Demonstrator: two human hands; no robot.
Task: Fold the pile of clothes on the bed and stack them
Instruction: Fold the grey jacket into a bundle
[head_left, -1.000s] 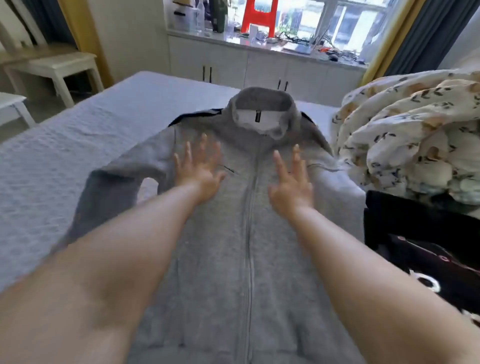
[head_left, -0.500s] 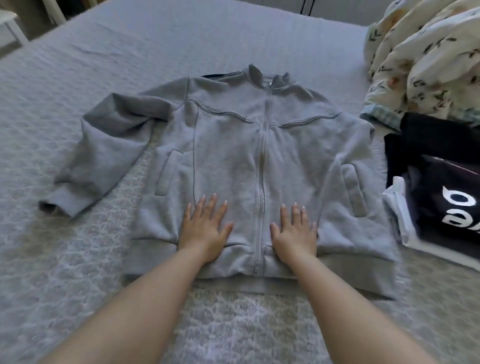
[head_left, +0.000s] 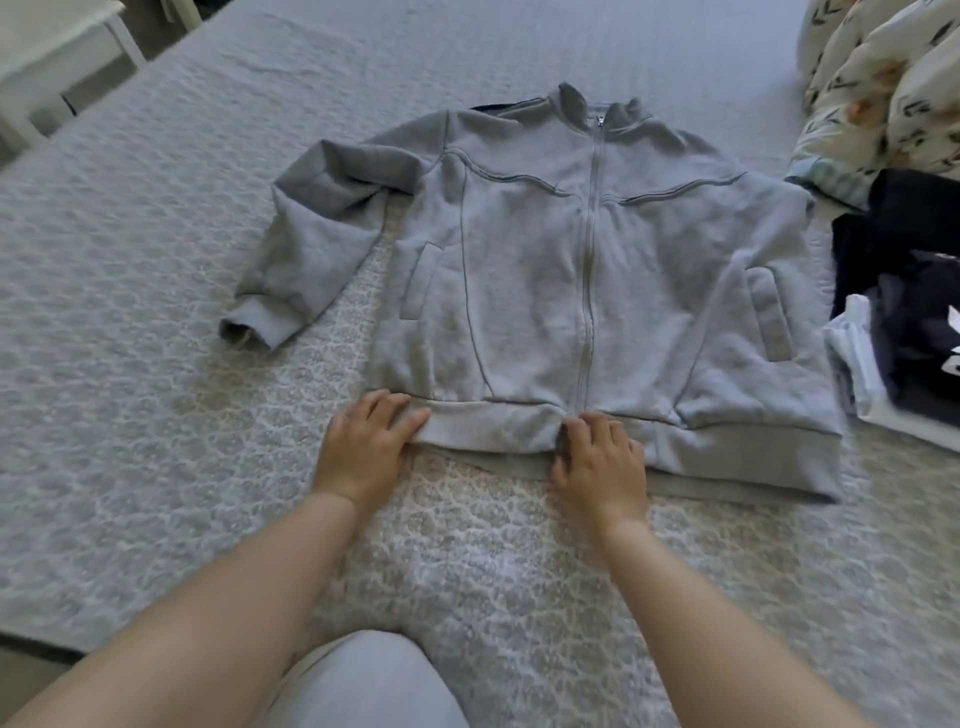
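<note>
Grey zip jacket (head_left: 545, 270), flat, front-up

Around my bed: bedding and a white stool.
A cream quilt (head_left: 883, 83) with a leaf print is bunched at the far right, and the white stool (head_left: 49, 57) stands on the floor at far left.

grey jacket (head_left: 524, 249), grey patterned bedspread (head_left: 156, 260)
</note>
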